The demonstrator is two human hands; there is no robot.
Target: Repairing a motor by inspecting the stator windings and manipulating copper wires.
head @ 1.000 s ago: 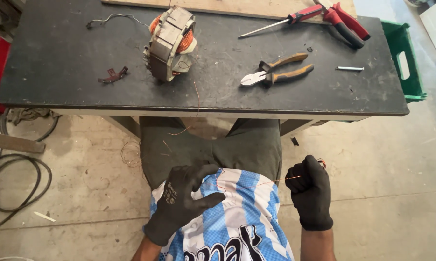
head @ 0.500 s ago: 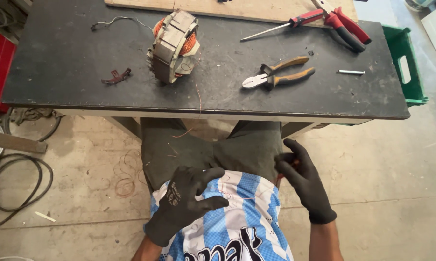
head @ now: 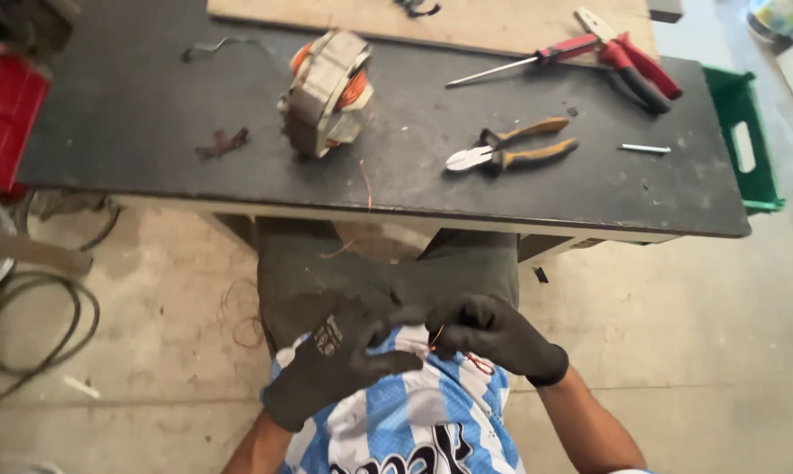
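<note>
Crate: a red crate [head: 6, 123] sits at the far left edge of the bench [head: 151, 132], well apart from my hands.
Stator: I see the motor stator [head: 326, 92] standing on the bench, copper windings showing at both ends. I judge it heavy and rigid, best gripped around the laminated steel body, not by the coils.
Strand: a loose copper strand [head: 366, 180] runs from the stator toward the bench edge.
Left hand: my gloved left hand [head: 326, 369] is low against my striped shirt [head: 396, 412], fingers curled; I cannot tell whether it is closed on anything.
Wire: a thin copper wire [head: 435, 336] shows between my two hands, at my lap. I judge it light, springy, easily kinked or snapped, and slippery in gloves, so it wants a pinch near its end.
Right hand: my gloved right hand [head: 493, 333] meets the left, fingertips pinched on the wire.
Cutters: yellow-handled cutters [head: 511, 151] lie on the bench, untouched.
Screwdriver: a red screwdriver [head: 524, 61] lies farther back.
Pliers: red pliers [head: 634, 57] lie beside it.
</note>
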